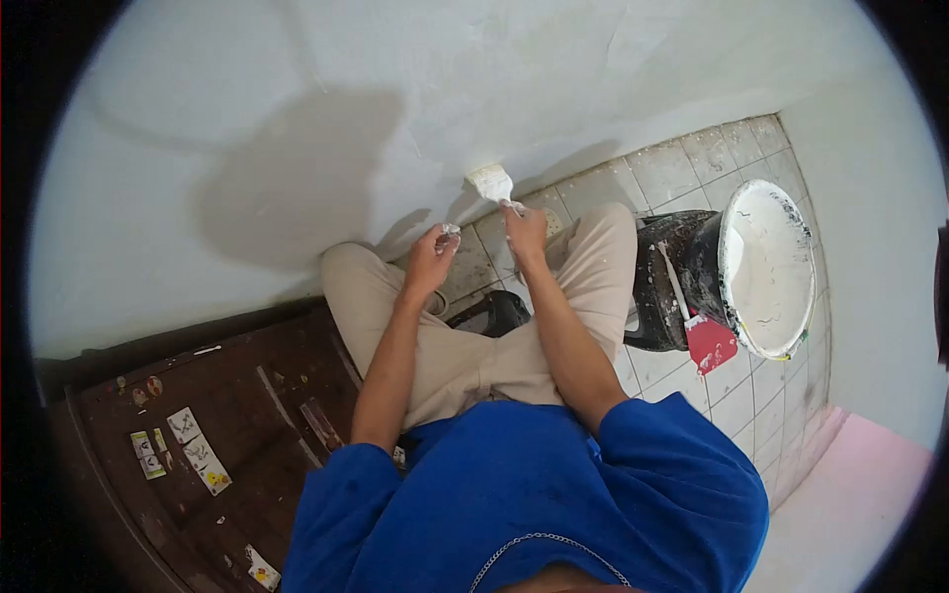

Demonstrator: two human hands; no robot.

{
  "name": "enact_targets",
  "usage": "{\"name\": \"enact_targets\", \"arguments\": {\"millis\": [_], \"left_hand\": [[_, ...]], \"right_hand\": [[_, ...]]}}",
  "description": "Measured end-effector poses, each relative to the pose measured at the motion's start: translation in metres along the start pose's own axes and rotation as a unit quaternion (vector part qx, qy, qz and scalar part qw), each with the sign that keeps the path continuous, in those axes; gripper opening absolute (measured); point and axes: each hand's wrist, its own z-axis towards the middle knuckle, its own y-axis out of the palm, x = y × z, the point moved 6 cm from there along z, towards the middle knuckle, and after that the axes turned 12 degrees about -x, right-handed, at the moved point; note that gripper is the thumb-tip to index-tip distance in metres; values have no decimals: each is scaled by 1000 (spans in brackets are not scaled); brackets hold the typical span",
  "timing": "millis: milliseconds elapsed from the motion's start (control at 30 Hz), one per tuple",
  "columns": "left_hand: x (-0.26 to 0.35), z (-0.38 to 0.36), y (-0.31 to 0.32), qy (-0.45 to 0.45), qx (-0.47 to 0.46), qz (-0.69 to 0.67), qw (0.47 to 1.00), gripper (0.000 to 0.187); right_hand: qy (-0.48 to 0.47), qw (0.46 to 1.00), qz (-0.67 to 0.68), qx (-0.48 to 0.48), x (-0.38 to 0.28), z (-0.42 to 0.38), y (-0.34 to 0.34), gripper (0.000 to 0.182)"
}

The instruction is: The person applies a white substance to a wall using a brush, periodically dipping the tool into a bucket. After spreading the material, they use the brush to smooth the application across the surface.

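My right hand (526,233) is closed round the handle of a wide paintbrush (491,183) smeared with white. The brush's broad end points up and left, right at the lower part of the pale wall (554,69). My left hand (431,261) is raised to the left of it, near the wall and above my left knee. Its fingers are curled in, and the fingertips are coated white around a small whitish lump; I cannot tell what this lump is.
To the right, a white-caked bucket (769,267) of white paint or filler stands by a black, splattered stool (664,282). A red flat-bladed tool (712,343) leans there. Grey-white tiles (682,170) cover the floor. At left is a dark brown wooden door (247,445) with stickers.
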Motion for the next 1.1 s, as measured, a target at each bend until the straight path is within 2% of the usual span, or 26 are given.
{"name": "enact_targets", "arguments": {"millis": [67,167,267,367,500,567,700,800,867,1000,1100], "left_hand": [[3,-3,-2,27,6,-3,1000,20],[6,-4,-5,7,2,9,1000,19],[2,-2,-1,2,-11,22,1000,19],[-1,-2,1,19,4,16,1000,19],[-1,-5,-4,-3,-5,-3,1000,21],[-4,-5,-2,-19,-8,-12,1000,21],[0,-2,2,18,-1,5,1000,21],[2,-5,-2,6,-4,18,1000,21],[-2,-5,-2,-16,-11,-10,1000,21],[-3,-3,2,20,0,13,1000,20],[1,-3,1,2,-4,-1,1000,20]], "right_hand": [[-7,1000,8,-7,-9,-14,-7,37],[16,1000,-18,0,-6,-22,-15,37],[33,999,-31,17,24,-3,-6,33],[21,1000,21,6,24,8,1,31],[3,999,38,-7,-11,-16,-11,39],[-5,1000,-19,1,-9,-18,-16,38],[-19,991,-125,31,7,-5,-4,37],[-42,999,16,13,2,-7,4,37],[-38,999,15,8,-23,-26,-6,37],[-15,998,-51,29,-23,-34,-17,36],[53,999,-1,8,34,2,5,35]]}}
